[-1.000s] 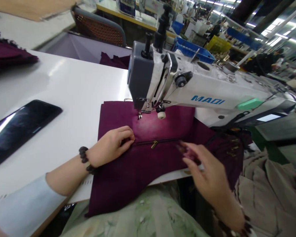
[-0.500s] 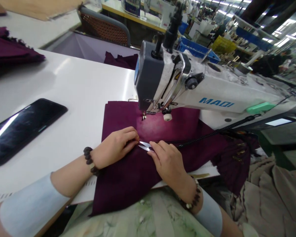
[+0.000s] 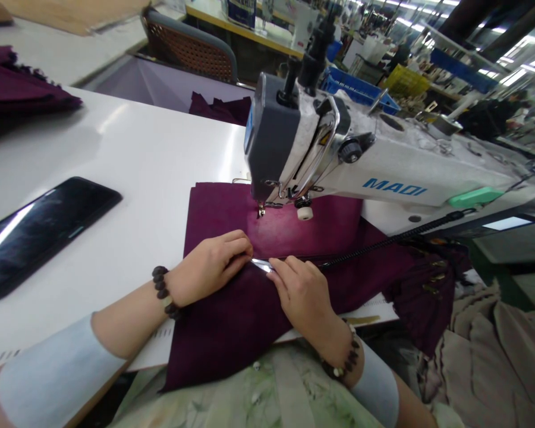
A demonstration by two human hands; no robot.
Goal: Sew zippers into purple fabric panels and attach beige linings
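Dark purple fabric (image 3: 232, 321) lies across the sewing machine's bed and hangs over the table's front edge. My left hand (image 3: 211, 264) rests on it, thumb and fingertips pinched together at a fold or seam. What exactly sits in that pinch is too small to make out, though it is at the cloth. My right hand (image 3: 301, 291) is closed around thread snips (image 3: 262, 265), whose blades are together and point left to my left fingertips. A black coiled cord (image 3: 370, 245) runs from the machine to my right hand. Just beyond my hands is the presser foot (image 3: 261, 211).
The sewing machine (image 3: 339, 154) stands over the cloth. A black phone (image 3: 49, 232) lies on the white table (image 3: 160, 154) at left. More purple fabric (image 3: 22, 89) is stacked at far left. Beige cloth pieces (image 3: 485, 362) and purple pieces (image 3: 423, 303) hang at right.
The snips' blades, parted before, have come together at my left fingertips. Both hands and the cloth stay nearly in place.
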